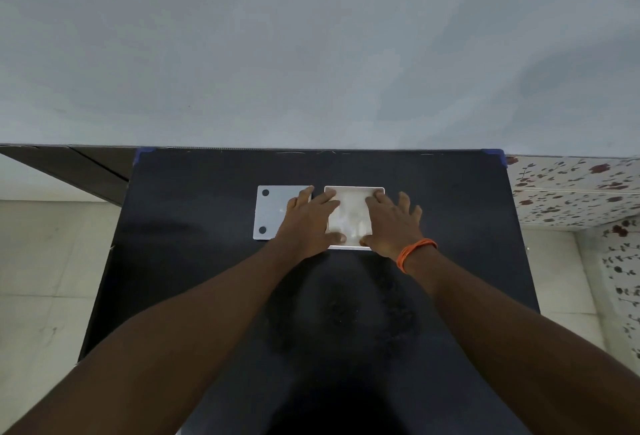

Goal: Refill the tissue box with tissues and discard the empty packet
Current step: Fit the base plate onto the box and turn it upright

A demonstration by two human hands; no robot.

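A white open tissue box (354,189) sits on the black table, with a glossy packet of tissues (350,218) lying inside it. My left hand (308,218) grips the packet's left side, thumb at the near corner. My right hand (393,220), an orange band on its wrist, grips the packet's right side. Both hands cover the box's side walls. The box's flat white lid (272,209), with two dark round pads, lies on the table just left of the box, partly under my left hand.
The black table (207,261) stands against a pale grey wall (311,53). Blue tape marks its far corners. A floral-patterned surface (571,192) lies to the right, and pale floor tiles (41,278) to the left.
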